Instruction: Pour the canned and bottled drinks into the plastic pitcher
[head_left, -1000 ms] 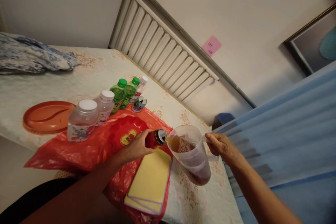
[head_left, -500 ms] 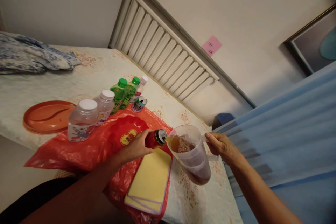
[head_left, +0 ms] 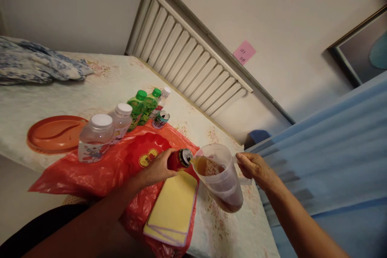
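My left hand (head_left: 160,166) is wrapped round a red drink can (head_left: 178,160), tilted so its open top meets the rim of a clear plastic pitcher (head_left: 222,187). Amber-brown liquid with foam shows inside the tilted pitcher, and a yellowish stream runs at the can's mouth. By its handle, on the right, my right hand (head_left: 255,169) grips the pitcher. Beneath my left hand are a red scalloped plate (head_left: 133,149) with a yellow print and a stack of yellow cloths (head_left: 175,205) with purple edging.
A red plastic bag (head_left: 72,181) lies spread on the floral tablecloth (head_left: 111,72). Along it stand clear jars (head_left: 95,139) with white lids, green-capped bottles (head_left: 137,109) and a small opened can (head_left: 160,120). An orange divided plate (head_left: 54,131) sits at left; a blue curtain (head_left: 326,149) hangs at right.
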{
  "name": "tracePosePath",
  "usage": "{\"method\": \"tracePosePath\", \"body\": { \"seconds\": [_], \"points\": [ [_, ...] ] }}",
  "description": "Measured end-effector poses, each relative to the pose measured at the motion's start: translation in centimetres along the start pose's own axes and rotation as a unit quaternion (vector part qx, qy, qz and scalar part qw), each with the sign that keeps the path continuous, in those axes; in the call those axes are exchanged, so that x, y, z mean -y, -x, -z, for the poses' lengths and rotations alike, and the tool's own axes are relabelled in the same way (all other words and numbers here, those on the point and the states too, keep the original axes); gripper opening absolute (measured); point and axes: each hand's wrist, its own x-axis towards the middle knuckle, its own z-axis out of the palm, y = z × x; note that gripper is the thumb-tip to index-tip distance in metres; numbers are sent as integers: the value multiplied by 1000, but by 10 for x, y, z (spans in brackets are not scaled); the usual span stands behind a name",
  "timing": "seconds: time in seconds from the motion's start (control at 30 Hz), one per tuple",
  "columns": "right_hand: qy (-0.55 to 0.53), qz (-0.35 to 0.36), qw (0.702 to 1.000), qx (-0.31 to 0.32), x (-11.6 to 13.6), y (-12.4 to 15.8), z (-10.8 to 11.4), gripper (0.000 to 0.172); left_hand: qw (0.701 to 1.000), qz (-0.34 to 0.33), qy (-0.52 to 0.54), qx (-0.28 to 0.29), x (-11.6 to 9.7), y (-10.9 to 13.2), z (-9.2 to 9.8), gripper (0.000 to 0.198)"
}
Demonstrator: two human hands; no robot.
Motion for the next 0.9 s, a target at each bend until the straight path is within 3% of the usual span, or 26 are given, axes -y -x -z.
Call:
{"method": "tracePosePath", "body": {
  "seconds": [0.9],
  "points": [
    [15,0,1000,6,3,-2,0,58,1000,-3,-20,-7,0,1,0,58]
  ]
}}
